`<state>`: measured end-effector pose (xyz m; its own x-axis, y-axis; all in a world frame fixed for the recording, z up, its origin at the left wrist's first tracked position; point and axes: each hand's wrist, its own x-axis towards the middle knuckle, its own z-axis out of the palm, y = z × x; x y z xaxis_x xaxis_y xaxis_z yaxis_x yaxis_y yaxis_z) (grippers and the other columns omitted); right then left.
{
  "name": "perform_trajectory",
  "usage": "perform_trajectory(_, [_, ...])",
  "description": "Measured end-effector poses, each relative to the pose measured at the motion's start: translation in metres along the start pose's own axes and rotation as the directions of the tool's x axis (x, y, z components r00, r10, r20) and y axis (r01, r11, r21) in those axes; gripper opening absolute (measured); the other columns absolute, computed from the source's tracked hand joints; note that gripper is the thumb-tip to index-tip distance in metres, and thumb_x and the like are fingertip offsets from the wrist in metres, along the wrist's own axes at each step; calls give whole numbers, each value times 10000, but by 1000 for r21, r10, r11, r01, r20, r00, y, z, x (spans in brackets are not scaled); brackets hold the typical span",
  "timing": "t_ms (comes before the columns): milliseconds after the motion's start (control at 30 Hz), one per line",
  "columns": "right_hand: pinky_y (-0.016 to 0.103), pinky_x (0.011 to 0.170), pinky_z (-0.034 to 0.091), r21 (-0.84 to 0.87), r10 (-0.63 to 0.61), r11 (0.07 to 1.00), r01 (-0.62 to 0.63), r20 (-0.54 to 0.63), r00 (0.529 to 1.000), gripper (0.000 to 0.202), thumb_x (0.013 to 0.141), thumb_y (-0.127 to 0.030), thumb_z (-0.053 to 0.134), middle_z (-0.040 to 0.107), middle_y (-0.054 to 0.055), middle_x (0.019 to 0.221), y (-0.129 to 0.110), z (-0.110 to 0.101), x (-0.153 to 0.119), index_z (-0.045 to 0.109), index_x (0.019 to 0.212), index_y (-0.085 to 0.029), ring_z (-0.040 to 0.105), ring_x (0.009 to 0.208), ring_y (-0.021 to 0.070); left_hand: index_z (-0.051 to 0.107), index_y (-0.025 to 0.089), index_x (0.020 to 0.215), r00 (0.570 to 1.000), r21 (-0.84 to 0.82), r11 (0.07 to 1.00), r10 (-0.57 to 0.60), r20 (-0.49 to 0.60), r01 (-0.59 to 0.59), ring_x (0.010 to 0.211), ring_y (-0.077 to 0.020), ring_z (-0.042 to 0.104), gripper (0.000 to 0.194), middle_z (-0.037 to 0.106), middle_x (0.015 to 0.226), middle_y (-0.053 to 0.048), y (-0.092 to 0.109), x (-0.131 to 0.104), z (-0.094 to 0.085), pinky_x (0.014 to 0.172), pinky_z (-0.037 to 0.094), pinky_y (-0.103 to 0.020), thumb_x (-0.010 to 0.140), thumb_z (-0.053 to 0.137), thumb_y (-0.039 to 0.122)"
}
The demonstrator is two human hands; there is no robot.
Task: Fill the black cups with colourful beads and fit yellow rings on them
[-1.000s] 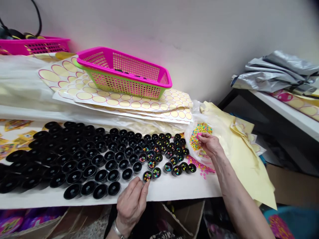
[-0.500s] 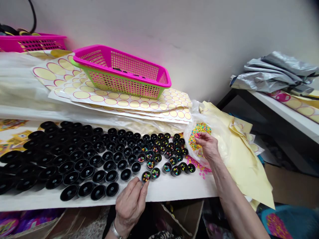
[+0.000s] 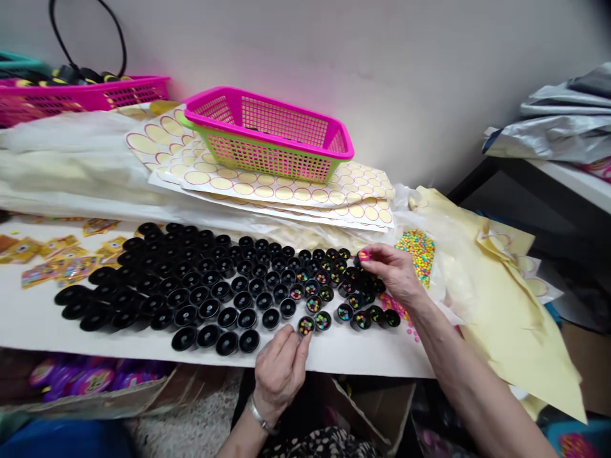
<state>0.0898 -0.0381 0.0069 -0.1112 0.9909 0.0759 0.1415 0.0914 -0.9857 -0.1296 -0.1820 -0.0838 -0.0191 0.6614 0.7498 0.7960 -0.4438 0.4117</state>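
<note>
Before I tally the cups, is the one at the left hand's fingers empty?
Not empty: multicolored pieces show inside the black cup at the left hand; fill depth unclear.

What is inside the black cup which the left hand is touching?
Inside the black cup, small pieces in several colours, including pink and orange, can be seen. What lies beneath them is covered, and the left hand hides part of the cup's outer side.

- Left hand (image 3: 279, 372): fingers on a black cup (image 3: 306, 326) holding coloured pieces.
- Right hand (image 3: 394, 272): pinching a pink piece (image 3: 364, 255) above other cups (image 3: 350, 272).
- Desk (image 3: 372, 356): crowded rows.
- Pink-and-green basket (image 3: 272, 158): resting on circle-printed sheets (image 3: 272, 198).
</note>
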Motion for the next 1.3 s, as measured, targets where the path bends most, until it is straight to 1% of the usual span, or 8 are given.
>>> perform_trajectory(167, [303, 717, 410, -349, -160, 897, 272, 317, 935, 117, 744, -185, 606, 609, 6, 780, 5, 37, 21, 656, 849, -194, 536, 752, 156, 594, 116, 880, 1000, -11, 1000, -10, -15, 10, 758, -141, 628, 139, 647, 869, -93, 1, 0, 0, 678, 512, -223, 756, 653, 98])
perform_trajectory(533, [299, 637, 276, -763, -111, 266, 589, 583, 805, 258, 886, -149, 395, 576, 68, 840, -14, 67, 26, 644, 828, -186, 437, 787, 193, 599, 124, 863, 999, -15, 999, -35, 10, 35, 752, -140, 632, 73, 652, 863, -90, 2, 1, -2, 665, 514, -217, 791, 611, 125])
perform_trajectory(667, [295, 661, 303, -749, -133, 354, 560, 553, 823, 237, 865, -141, 428, 586, 68, 855, -14, 65, 29, 659, 838, -187, 455, 814, 192, 597, 116, 865, 999, -26, 999, -32, 14, 32, 742, -138, 624, 87, 645, 852, -88, 1, 1, -2, 658, 503, -217, 782, 621, 113])
perform_trajectory(767, [299, 704, 355, -631, -161, 628, 456, 468, 869, 171, 821, -170, 510, 594, 42, 834, -14, 52, 28, 675, 857, -195, 497, 815, 178, 595, 120, 879, 999, -28, 999, -29, 12, 30, 752, -134, 620, 106, 642, 860, -84, 0, 0, -1, 670, 499, -217, 778, 625, 108])
perform_trajectory(933, [300, 676, 412, -159, -21, 987, 29, 49, 999, 195, 642, -263, 700, 640, 5, 764, -4, -8, 19, 683, 825, -197, 554, 709, 150, 598, 119, 884, 1000, -25, 999, -21, -5, 21, 759, -134, 624, 118, 647, 866, -88, -1, 0, 0, 683, 501, -215, 772, 632, 103])
perform_trajectory(1033, [290, 611, 406, -54, 54, 996, -71, -267, 962, 266, 548, -287, 742, 627, 8, 710, 16, -59, 15, 667, 780, -182, 528, 635, 143, 601, 123, 875, 1000, 9, 1000, -9, -15, 9, 750, -135, 632, 94, 657, 856, -87, 0, 1, 0, 673, 503, -213, 785, 627, 131])
perform_trajectory(1100, [286, 588, 383, -269, 6, 957, -109, -356, 934, 202, 575, -296, 691, 597, 9, 662, 29, -86, 16, 652, 733, -178, 497, 614, 145, 604, 127, 873, 1000, 23, 1000, -1, -14, 1, 742, -134, 638, 93, 663, 851, -85, 0, 2, 0, 676, 505, -210, 784, 631, 138])
perform_trajectory(1300, [264, 601, 328, -629, -4, 772, -98, -160, 987, 72, 533, -140, 605, 566, 14, 590, 49, -100, 29, 566, 492, -184, 470, 645, 148, 613, 118, 863, 999, 48, 998, 37, -28, -36, 753, -148, 649, 104, 670, 865, -94, -2, 3, 2, 688, 514, -219, 767, 651, 135])
